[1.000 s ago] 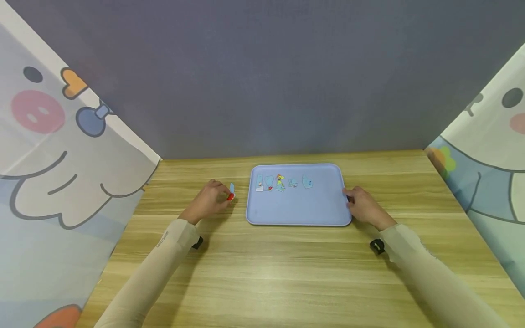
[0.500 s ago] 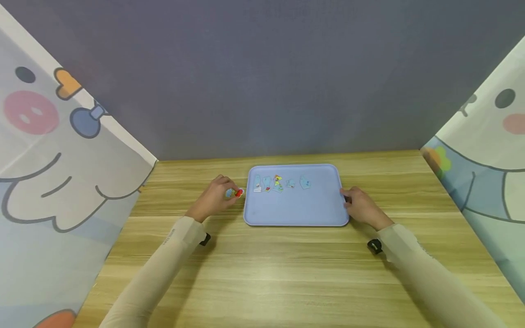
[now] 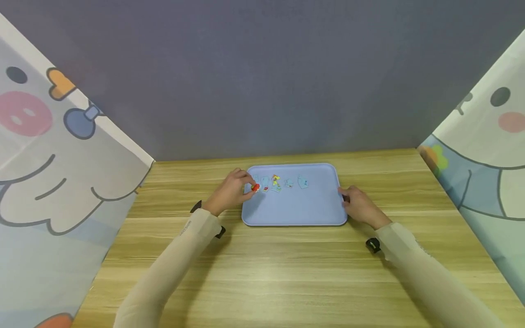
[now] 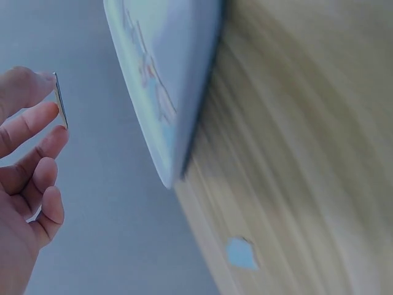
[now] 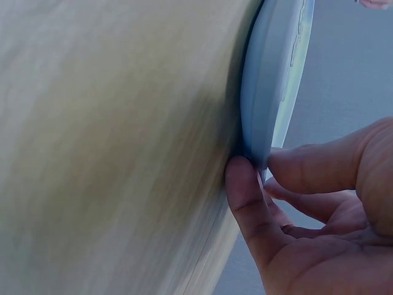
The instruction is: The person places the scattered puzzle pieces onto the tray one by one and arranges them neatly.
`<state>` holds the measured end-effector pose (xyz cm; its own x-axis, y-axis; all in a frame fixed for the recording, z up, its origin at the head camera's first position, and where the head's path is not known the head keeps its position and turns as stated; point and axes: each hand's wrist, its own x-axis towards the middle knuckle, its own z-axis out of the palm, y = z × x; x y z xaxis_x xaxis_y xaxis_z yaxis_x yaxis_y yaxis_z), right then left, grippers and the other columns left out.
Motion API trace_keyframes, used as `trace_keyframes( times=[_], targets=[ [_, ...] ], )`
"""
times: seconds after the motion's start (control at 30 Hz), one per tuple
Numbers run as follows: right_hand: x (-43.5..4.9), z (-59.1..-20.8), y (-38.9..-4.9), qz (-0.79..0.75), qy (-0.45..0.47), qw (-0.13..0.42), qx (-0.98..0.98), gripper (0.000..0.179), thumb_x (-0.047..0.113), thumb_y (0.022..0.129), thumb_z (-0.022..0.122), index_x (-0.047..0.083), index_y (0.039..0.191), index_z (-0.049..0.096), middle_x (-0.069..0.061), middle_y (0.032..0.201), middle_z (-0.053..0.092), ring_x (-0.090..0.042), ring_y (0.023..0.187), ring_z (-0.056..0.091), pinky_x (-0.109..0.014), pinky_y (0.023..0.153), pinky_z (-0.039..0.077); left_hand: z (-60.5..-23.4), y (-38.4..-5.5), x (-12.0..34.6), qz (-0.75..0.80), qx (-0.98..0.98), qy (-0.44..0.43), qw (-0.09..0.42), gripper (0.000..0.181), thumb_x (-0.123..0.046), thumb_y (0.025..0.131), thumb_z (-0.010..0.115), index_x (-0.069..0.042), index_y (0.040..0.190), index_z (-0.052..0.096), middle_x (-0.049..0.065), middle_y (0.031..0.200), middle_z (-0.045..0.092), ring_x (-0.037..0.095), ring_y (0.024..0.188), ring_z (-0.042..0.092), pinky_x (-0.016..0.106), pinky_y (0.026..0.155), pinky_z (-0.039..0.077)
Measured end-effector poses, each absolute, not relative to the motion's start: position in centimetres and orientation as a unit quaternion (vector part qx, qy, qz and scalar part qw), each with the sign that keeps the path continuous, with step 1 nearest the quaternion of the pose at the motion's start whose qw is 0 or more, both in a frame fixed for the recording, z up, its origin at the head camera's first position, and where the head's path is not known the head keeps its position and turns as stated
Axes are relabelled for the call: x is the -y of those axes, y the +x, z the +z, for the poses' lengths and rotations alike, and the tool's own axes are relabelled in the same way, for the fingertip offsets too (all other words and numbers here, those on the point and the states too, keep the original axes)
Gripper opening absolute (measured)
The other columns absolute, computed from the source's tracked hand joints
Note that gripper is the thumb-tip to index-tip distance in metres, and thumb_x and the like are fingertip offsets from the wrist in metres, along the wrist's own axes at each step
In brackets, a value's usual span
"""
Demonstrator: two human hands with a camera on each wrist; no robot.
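My left hand pinches a thin, flat puzzle piece with red on it, over the left part of the blue tray. In the left wrist view this piece shows edge-on between thumb and fingertips. Several light blue puzzle pieces lie in a row along the far side of the tray; the leftmost is partly covered by the left hand. At the tray's right edge my right hand grips the rim, thumb and fingers on either side of it, as the right wrist view shows.
One small light blue piece lies on the wooden table outside the tray in the left wrist view. A grey wall rises behind the table, with cartoon-printed panels at both sides.
The left hand has moved right with the red-marked piece, from the table beside the tray to over its left part. The right hand keeps its hold on the tray rim.
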<state>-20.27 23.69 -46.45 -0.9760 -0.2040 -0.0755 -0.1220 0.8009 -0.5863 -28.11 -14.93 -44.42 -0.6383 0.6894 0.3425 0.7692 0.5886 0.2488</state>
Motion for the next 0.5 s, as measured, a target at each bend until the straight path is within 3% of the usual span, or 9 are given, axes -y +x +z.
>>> trace_keyframes(
  times=[0.5],
  targets=[
    [-23.8, -46.3, -20.1, -0.31, -0.084, 0.067, -0.945, 0.046, -0.007, 0.087, 0.054, -0.017, 0.13, 0.042, -0.019, 0.09, 0.051, -0.028, 0.078, 0.049, -0.038, 0.068, 0.045, -42.5, -28.6, 8.5, -0.22, 0.884, -0.404, 0.078, 0.016, -0.02, 0.082, 0.072, -0.014, 0.096, 0.072, -0.004, 0.102, 0.062, 0.014, 0.099, 0.049, 0.029, 0.089, 0.039]
  ],
)
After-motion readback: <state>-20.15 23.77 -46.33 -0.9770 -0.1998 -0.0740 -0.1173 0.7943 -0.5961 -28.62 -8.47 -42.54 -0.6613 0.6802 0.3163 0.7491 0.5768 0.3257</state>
